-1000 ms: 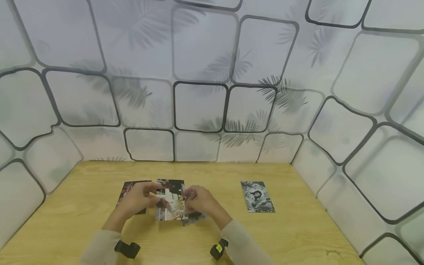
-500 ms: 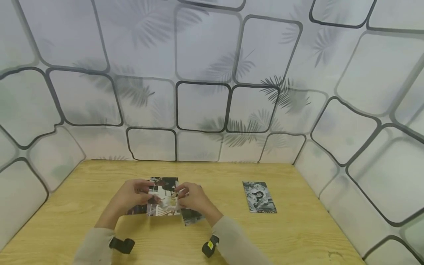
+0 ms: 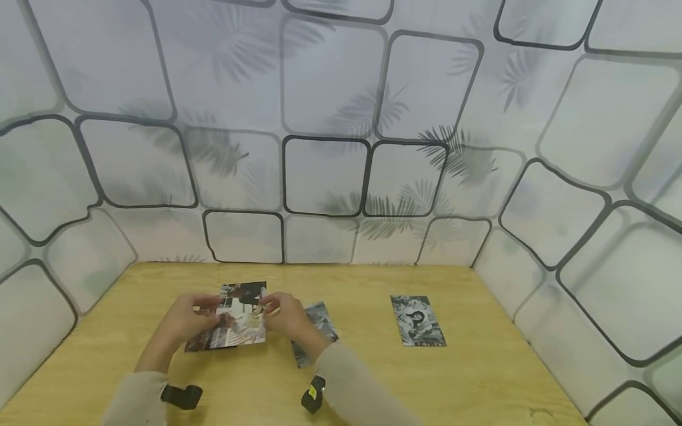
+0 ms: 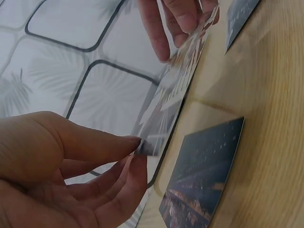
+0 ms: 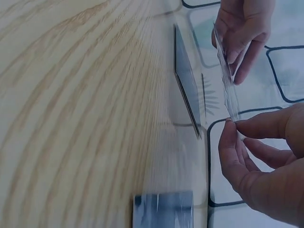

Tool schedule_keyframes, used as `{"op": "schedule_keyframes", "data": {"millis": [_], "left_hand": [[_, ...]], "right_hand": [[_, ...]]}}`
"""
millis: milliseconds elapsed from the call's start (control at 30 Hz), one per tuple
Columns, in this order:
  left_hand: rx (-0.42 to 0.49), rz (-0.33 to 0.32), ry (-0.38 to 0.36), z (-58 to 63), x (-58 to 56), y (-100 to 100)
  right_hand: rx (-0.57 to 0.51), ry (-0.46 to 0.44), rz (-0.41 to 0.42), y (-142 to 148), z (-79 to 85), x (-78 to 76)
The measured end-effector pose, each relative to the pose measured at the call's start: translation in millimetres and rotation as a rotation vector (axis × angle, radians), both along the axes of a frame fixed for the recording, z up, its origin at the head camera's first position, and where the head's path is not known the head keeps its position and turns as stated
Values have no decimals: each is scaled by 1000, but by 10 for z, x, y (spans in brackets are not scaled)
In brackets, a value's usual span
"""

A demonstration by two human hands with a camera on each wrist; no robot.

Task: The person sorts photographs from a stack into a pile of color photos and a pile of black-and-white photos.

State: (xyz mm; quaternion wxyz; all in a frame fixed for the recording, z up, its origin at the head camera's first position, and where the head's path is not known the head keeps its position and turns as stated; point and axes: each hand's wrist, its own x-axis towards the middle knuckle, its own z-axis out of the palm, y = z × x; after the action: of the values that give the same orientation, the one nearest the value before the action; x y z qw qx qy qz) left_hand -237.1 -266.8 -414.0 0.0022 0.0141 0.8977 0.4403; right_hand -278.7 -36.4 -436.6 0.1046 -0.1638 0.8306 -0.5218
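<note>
Between my hands a photo print [image 3: 242,316] with a glossy face is held up above the table. My left hand [image 3: 186,319] pinches its left edge between thumb and fingers. At the opposite edge my right hand [image 3: 288,319] pinches it the same way. In the left wrist view the held photo [image 4: 171,102] tilts over the wood, apart from a dark photo [image 4: 204,166] lying below it. That dark photo [image 3: 198,342] is mostly covered in the head view. Beneath my right wrist lies a grey photo [image 3: 322,319], partly hidden by the hand.
A black-and-white photo [image 3: 418,320] of a person lies apart on the right of the wooden table [image 3: 383,378]. A white patterned backdrop [image 3: 325,171] rises at the table's back edge and along both sides. Each wrist wears a black camera [image 3: 182,397].
Both hands have moved left together with the held photo, bringing it over the dark photo. More of the grey photo beneath the right hand now shows. The black-and-white photo on the right stays put.
</note>
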Motion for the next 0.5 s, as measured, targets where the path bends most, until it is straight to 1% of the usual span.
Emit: {"op": "schedule_keyframes", "data": {"millis": [133,300,500], "left_hand": [[8,37,-27,-44,9,-60],[-20,96,-14,-97,-28,-127],[-59,142,-8,-186,-78,-204]], "right_hand": [[19,14,4,-136,-36,9],[57,36,-5,-284,-58,-19],[71,43,-20,-414,-137,-75]]}}
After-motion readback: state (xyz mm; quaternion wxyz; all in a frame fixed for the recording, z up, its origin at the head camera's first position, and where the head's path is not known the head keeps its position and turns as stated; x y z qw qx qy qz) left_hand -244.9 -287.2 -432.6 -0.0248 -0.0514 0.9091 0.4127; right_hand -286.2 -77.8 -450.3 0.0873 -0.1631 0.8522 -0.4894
